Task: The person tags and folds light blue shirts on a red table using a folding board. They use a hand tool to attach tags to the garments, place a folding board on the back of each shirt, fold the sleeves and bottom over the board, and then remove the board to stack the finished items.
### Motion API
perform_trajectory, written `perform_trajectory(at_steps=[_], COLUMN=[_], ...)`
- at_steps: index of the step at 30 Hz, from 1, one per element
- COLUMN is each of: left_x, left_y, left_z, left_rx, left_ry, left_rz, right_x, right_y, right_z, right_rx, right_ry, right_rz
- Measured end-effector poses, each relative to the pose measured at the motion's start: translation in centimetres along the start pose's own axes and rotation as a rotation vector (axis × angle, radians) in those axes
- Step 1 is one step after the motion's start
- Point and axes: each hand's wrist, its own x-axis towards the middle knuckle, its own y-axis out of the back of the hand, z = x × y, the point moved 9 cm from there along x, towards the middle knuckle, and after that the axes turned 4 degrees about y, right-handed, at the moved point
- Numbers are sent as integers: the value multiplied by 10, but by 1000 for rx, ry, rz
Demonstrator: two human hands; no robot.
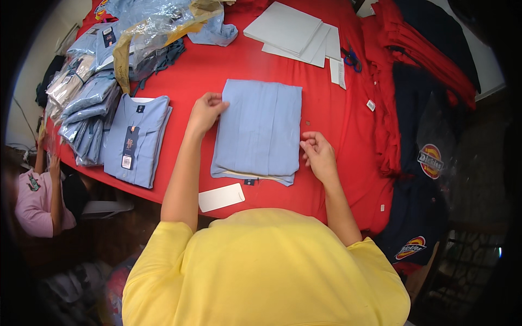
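A folded light blue shirt [258,127] lies face down on the red cloth in front of me. A strip of its collar and a small dark label [249,182] peek out at the near edge. My left hand [208,112] has its fingers closed at the shirt's upper left edge. By the right edge, lower down, is my right hand [318,154], its fingers bent but apart, with nothing visible in them. Between the shirt and my body lies a white card strip [221,197].
A finished-looking folded blue shirt with a dark tag [130,145] lies to the left, beside bagged garments [89,100]. White sheets [285,27] and blue-handled scissors [352,58] lie at the back. Dark and red garments [418,108] line the right side. Another person [43,198] sits at far left.
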Motion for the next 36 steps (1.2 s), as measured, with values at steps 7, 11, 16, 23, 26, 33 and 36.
perform_trajectory(at_steps=[7, 11, 16, 23, 26, 33, 36], left_x=[-114, -134, -150, -148, -148, -153, -158], left_y=[11, 15, 14, 17, 19, 27, 22], left_z=[-39, -50, -54, -58, -59, -45, -28], left_rx=[348, 328, 405, 379, 374, 462, 705], left_ry=[75, -21, -89, -25, -41, -159, -65], left_rz=[-55, 47, 81, 75, 90, 231, 209], right_x=[-40, -46, -56, -57, -56, -69, -71], right_y=[-25, -32, -31, -31, -34, -27, -31], right_z=[28, 30, 36, 24, 27, -3, -1], right_rx=[118, -22, -160, -223, -312, -558, -748], right_ry=[-159, -125, -95, 32, 94, 325, 90], right_rz=[-136, -186, -83, -7, -39, 121, -40])
